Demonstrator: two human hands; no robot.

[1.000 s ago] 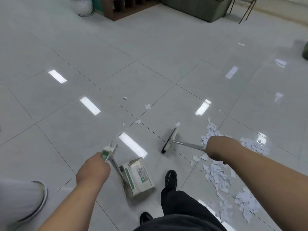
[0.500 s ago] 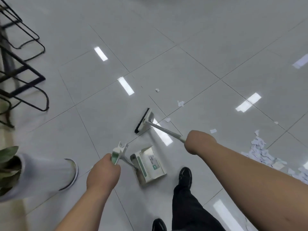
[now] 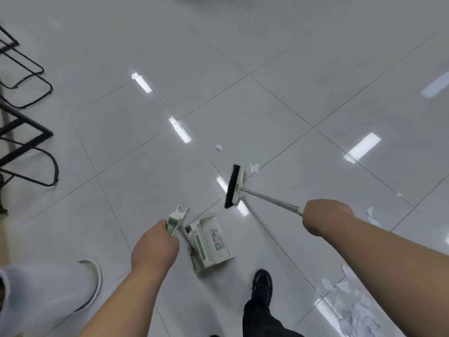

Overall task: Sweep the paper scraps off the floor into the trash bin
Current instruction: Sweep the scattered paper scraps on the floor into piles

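My right hand (image 3: 326,216) grips the metal handle of a broom whose black-bristled head (image 3: 233,186) rests on the grey tiles, close to a loose paper scrap (image 3: 254,168). Another small scrap (image 3: 219,147) lies farther out. My left hand (image 3: 155,246) holds the green-and-white handle of a white dustpan (image 3: 210,243), which sits on the floor just in front of my black shoe (image 3: 262,284). A heap of white paper scraps (image 3: 349,310) lies at the lower right, beside my right forearm. No trash bin shows.
A white plant pot (image 3: 46,293) lies tilted at the lower left. Black metal chair legs (image 3: 26,132) stand along the left edge. Glossy tiles with light reflections stretch ahead and to the right.
My view has swung left, so the scrap heap slid to the lower right. The broom head has moved from the dustpan's upper left to its upper right. Both hands keep their grips.
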